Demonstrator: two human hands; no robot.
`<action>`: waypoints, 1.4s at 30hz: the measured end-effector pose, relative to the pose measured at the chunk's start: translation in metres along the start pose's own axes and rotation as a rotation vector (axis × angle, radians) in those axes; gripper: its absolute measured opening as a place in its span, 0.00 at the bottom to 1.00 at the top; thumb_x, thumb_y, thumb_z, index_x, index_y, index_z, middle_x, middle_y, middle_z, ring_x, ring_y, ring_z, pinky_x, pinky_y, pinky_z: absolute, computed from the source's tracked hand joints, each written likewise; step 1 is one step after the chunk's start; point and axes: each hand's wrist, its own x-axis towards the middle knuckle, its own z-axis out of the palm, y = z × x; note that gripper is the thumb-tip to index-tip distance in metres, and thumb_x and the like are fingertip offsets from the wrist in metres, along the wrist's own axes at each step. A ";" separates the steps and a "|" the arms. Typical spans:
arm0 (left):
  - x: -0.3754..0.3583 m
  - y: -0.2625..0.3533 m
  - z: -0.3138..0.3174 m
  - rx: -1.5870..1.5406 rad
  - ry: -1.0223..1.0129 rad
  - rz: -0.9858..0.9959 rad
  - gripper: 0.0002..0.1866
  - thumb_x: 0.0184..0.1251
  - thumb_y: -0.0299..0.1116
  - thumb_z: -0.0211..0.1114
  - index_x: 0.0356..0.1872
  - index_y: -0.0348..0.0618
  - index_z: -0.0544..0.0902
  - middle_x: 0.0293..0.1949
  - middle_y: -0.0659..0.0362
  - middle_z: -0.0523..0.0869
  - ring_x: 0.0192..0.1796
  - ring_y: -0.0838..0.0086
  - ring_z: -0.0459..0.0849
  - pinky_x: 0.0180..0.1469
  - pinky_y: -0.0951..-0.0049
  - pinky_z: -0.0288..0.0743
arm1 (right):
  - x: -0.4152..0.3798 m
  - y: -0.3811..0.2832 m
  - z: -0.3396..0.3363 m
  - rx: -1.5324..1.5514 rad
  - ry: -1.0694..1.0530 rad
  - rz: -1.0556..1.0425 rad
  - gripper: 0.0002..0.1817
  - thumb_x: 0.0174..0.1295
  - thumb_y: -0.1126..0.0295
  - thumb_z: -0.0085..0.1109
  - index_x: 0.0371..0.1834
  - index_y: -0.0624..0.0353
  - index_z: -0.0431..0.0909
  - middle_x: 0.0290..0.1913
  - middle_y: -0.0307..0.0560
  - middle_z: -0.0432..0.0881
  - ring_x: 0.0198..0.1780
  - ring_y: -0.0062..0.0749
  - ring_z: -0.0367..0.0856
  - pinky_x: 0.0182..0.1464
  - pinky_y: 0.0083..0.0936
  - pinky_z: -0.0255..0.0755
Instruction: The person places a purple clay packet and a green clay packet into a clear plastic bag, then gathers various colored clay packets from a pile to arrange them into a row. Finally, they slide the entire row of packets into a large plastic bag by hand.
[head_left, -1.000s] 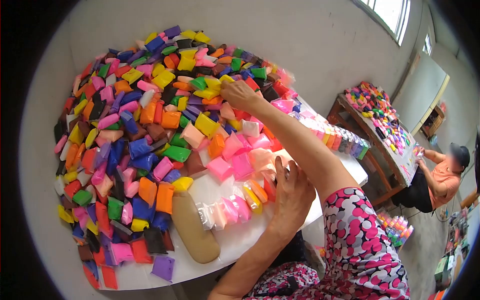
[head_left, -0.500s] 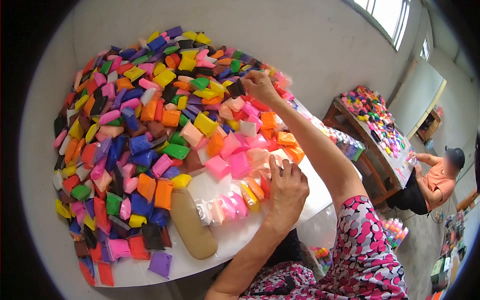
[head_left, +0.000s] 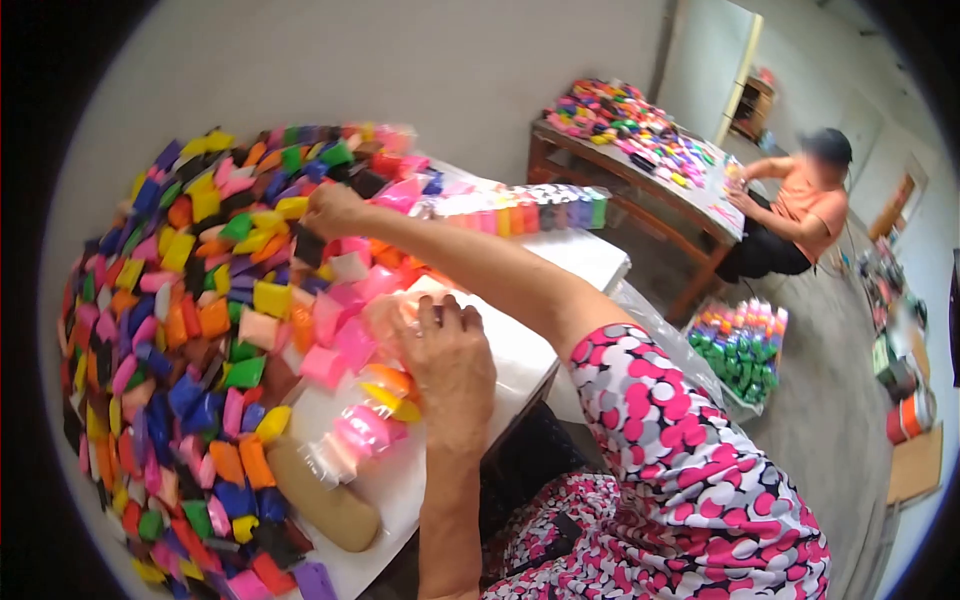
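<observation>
My right hand reaches over the heap of coloured clay packets, its fingers pinched on a black packet. Close to the front of the white tabletop, my left hand has its fingers curled around the end of a row of packets in clear wrap. Orange, yellow, pink and pale peach show in that row; its end under my palm is hidden. Pink and peach packets lie beside my left fingertips. A smooth tan oblong block rests by the row's other end.
A long wrapped row of many colours lies at the table's far right. Beyond, a person in an orange shirt sits at a second table heaped with packets. On the floor stands a clear bag of green and mixed packets.
The view has swung to the right, so the heap sits further left and more of the floor and second table shows. My right hand keeps the black packet; my left stays at the row.
</observation>
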 end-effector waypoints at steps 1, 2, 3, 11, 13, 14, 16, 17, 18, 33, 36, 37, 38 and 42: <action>0.001 0.000 -0.002 0.014 -0.004 0.007 0.11 0.59 0.30 0.61 0.40 0.38 0.85 0.47 0.53 0.81 0.59 0.60 0.75 0.71 0.44 0.56 | -0.003 0.000 0.003 0.035 -0.001 0.035 0.16 0.54 0.62 0.60 0.34 0.64 0.86 0.38 0.61 0.87 0.42 0.50 0.88 0.44 0.41 0.81; 0.002 0.001 -0.004 0.029 -0.009 0.009 0.11 0.57 0.31 0.65 0.40 0.38 0.84 0.48 0.55 0.81 0.59 0.61 0.74 0.70 0.45 0.57 | -0.005 0.000 0.005 0.071 -0.005 0.067 0.17 0.55 0.61 0.60 0.36 0.65 0.86 0.40 0.61 0.87 0.44 0.50 0.87 0.46 0.41 0.81; 0.002 0.001 -0.005 0.046 -0.013 0.007 0.12 0.56 0.31 0.68 0.41 0.39 0.84 0.48 0.56 0.81 0.59 0.61 0.74 0.70 0.47 0.57 | -0.005 -0.002 0.003 0.051 -0.031 0.079 0.17 0.56 0.62 0.60 0.39 0.66 0.85 0.44 0.62 0.86 0.48 0.50 0.86 0.50 0.41 0.79; 0.003 0.002 -0.007 0.053 -0.013 -0.001 0.12 0.58 0.30 0.68 0.42 0.39 0.84 0.48 0.57 0.81 0.59 0.62 0.74 0.70 0.43 0.55 | -0.021 -0.015 -0.010 -0.076 0.066 0.017 0.14 0.53 0.69 0.59 0.40 0.65 0.85 0.46 0.62 0.85 0.51 0.54 0.84 0.53 0.41 0.78; 0.002 0.002 -0.006 0.053 0.004 0.008 0.12 0.58 0.30 0.68 0.43 0.39 0.85 0.48 0.57 0.82 0.59 0.62 0.74 0.70 0.42 0.55 | -0.024 -0.014 -0.012 -0.078 0.055 0.003 0.14 0.52 0.70 0.59 0.40 0.65 0.85 0.46 0.62 0.85 0.51 0.54 0.84 0.52 0.41 0.78; 0.002 0.001 -0.004 0.049 0.020 0.014 0.12 0.57 0.30 0.68 0.43 0.39 0.85 0.48 0.57 0.82 0.58 0.62 0.74 0.70 0.42 0.54 | -0.026 -0.014 -0.012 -0.090 0.058 -0.001 0.14 0.51 0.70 0.59 0.40 0.64 0.85 0.45 0.62 0.85 0.50 0.54 0.84 0.52 0.41 0.78; 0.002 0.001 -0.003 0.040 0.026 0.023 0.12 0.58 0.30 0.67 0.43 0.39 0.85 0.48 0.56 0.82 0.58 0.62 0.75 0.70 0.43 0.55 | -0.027 -0.012 -0.012 -0.116 0.062 -0.016 0.15 0.51 0.70 0.60 0.40 0.64 0.85 0.44 0.62 0.85 0.50 0.53 0.84 0.52 0.42 0.78; 0.002 0.001 -0.005 0.037 0.016 0.024 0.12 0.58 0.29 0.66 0.42 0.38 0.85 0.48 0.55 0.82 0.58 0.61 0.75 0.70 0.45 0.56 | -0.028 -0.010 -0.012 -0.126 0.076 -0.021 0.15 0.51 0.69 0.60 0.40 0.63 0.85 0.44 0.62 0.85 0.49 0.53 0.84 0.51 0.42 0.78; 0.001 0.000 -0.006 0.036 0.005 0.021 0.11 0.58 0.29 0.65 0.42 0.37 0.85 0.49 0.54 0.82 0.58 0.61 0.75 0.70 0.46 0.58 | -0.029 -0.010 -0.013 -0.135 0.087 -0.031 0.14 0.50 0.69 0.60 0.39 0.63 0.85 0.43 0.62 0.85 0.49 0.54 0.85 0.50 0.43 0.79; -0.001 0.001 0.002 -0.005 0.081 -0.016 0.09 0.55 0.28 0.60 0.33 0.33 0.82 0.42 0.47 0.80 0.55 0.53 0.77 0.67 0.34 0.61 | -0.046 -0.068 -0.022 -0.213 0.117 -0.409 0.11 0.59 0.68 0.55 0.43 0.59 0.78 0.46 0.52 0.80 0.49 0.49 0.80 0.49 0.42 0.72; -0.002 0.004 0.017 -0.020 0.186 -0.055 0.08 0.57 0.28 0.60 0.33 0.33 0.83 0.43 0.47 0.81 0.55 0.54 0.78 0.68 0.34 0.60 | -0.044 -0.084 -0.024 -0.170 0.082 -0.490 0.10 0.59 0.70 0.55 0.42 0.60 0.78 0.44 0.53 0.80 0.47 0.50 0.80 0.48 0.42 0.72; -0.002 0.006 0.018 -0.023 0.194 -0.069 0.09 0.58 0.28 0.60 0.34 0.33 0.84 0.43 0.47 0.82 0.55 0.54 0.78 0.68 0.34 0.60 | -0.043 -0.089 -0.024 -0.151 0.052 -0.511 0.10 0.59 0.71 0.55 0.42 0.60 0.77 0.43 0.53 0.80 0.46 0.50 0.80 0.47 0.42 0.72; -0.002 0.007 0.018 -0.021 0.179 -0.072 0.09 0.58 0.28 0.60 0.35 0.33 0.84 0.44 0.47 0.82 0.55 0.54 0.78 0.69 0.35 0.59 | -0.041 -0.094 -0.024 -0.134 0.023 -0.532 0.09 0.59 0.71 0.55 0.41 0.60 0.77 0.42 0.53 0.80 0.46 0.50 0.81 0.47 0.42 0.72; -0.001 0.007 0.002 0.085 0.079 -0.058 0.12 0.59 0.29 0.61 0.41 0.33 0.84 0.45 0.47 0.83 0.58 0.55 0.77 0.71 0.37 0.57 | -0.029 -0.138 -0.014 -0.150 0.047 -0.763 0.09 0.61 0.68 0.57 0.40 0.61 0.77 0.39 0.53 0.81 0.44 0.50 0.81 0.45 0.42 0.73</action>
